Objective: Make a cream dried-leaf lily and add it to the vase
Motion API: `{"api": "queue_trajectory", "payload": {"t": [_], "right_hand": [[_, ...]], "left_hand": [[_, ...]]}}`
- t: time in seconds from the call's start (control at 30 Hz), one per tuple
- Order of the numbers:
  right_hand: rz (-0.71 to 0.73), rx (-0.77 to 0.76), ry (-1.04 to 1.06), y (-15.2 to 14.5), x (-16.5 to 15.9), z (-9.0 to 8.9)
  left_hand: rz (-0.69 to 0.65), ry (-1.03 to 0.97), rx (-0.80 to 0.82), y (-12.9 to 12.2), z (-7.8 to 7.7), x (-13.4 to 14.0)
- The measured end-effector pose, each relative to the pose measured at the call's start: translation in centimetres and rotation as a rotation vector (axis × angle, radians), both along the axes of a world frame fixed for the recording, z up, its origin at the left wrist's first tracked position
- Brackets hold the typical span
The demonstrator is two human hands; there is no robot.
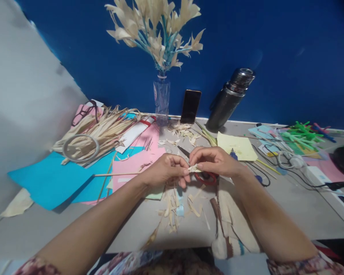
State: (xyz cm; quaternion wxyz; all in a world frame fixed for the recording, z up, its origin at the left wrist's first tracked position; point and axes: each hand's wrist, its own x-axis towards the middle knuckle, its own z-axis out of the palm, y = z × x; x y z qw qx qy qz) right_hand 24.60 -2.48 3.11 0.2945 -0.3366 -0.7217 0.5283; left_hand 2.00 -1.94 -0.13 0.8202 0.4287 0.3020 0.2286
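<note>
My left hand [174, 169] and my right hand [211, 159] meet over the middle of the table, fingers closed in pinches. Between the fingertips is a small pale strip of dried husk [193, 168], held from both sides. A thin stick [116, 174] runs leftward from behind my left wrist; whether that hand holds its end is hidden. Just below my right hand lie scissors with red handles [208, 179], partly covered, their dark blade [184, 151] pointing away. Husk scraps [172, 206] are scattered beneath my hands.
At the back stand a bottle [161, 99] of husk flowers [157, 30], a propped phone [190, 107] and a leaning dark flask [227, 103]. Left are husk strips [111, 122], a tape ring [80, 148] and blue paper [51, 177]. Right are cables and a power strip [329, 191].
</note>
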Motion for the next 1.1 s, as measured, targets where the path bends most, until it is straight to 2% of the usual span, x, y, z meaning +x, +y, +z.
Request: {"api": "queue_trajectory", "payload": {"t": [0.3, 0.43, 0.6, 0.7, 0.8, 1.03, 1.1], "right_hand": [[-0.161, -0.023, 0.003, -0.1, -0.6, -0.3], [-0.207, -0.04, 0.029, -0.3, -0.9, -0.3], [-0.14, -0.013, 0.054, -1.0, -1.7, -0.1], [-0.149, 0.009, 0.081, -1.2, -2.0, -0.2], [-0.162, -0.032, 0.116, -1.3, -2.1, -0.3], [-0.036, -0.113, 0.138, -1.7, -2.5, 0.0], [-0.039, -0.148, 0.154, -1.8, -2.9, -0.2]], "left_hand": [[-0.103, -0.188, -0.12, 0.8, -1.3, -0.2], [-0.134, -0.291, -0.122, 0.6, -2.0, -0.4], [-0.168, -0.321, -0.107, 0.4, -2.6, -0.7], [-0.188, -0.3, -0.105, 0.4, -2.6, -0.8], [-0.22, -0.283, -0.1, 0.3, -2.5, -0.8], [-0.304, -0.179, -0.089, 0.0, -2.3, -0.2], [-0.336, -0.179, -0.097, 0.1, -2.4, -0.1]]}}
